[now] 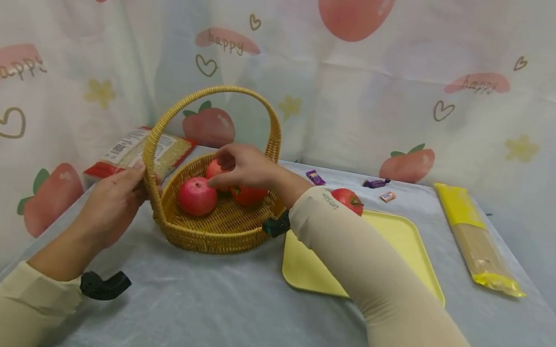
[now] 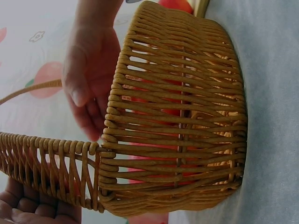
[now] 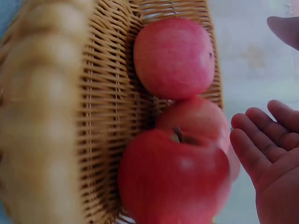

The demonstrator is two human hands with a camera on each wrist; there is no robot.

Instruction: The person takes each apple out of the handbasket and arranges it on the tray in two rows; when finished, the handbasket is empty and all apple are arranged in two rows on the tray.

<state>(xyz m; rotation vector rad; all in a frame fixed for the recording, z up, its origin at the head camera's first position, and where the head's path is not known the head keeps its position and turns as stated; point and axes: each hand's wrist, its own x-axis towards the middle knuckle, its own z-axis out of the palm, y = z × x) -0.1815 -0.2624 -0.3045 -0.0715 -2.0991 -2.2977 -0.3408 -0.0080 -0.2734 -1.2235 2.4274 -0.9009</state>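
A wicker basket [image 1: 211, 241] with a tall arched handle [image 1: 226, 89] stands on the cloth, left of centre. My left hand [image 1: 112, 207] holds the handle near its left foot, fingers behind and thumb in front. Inside lie three red apples: a pinkish one [image 1: 197, 196] at the left, another [image 1: 214, 169] behind it and a deeper red one [image 3: 170, 182] at the right. Over them hovers my right hand [image 1: 251, 169]; in the right wrist view its fingers are spread and hold nothing, apart from the fruit.
A yellow tray [image 1: 407, 234] lies right of the basket, partly under my right sleeve, with a red apple [image 1: 347, 199] at its far left. Behind are small wrapped candies [image 1: 375, 183]. A red-edged packet [image 1: 123, 148] lies behind the basket, a yellow noodle packet [image 1: 479, 247] far right.
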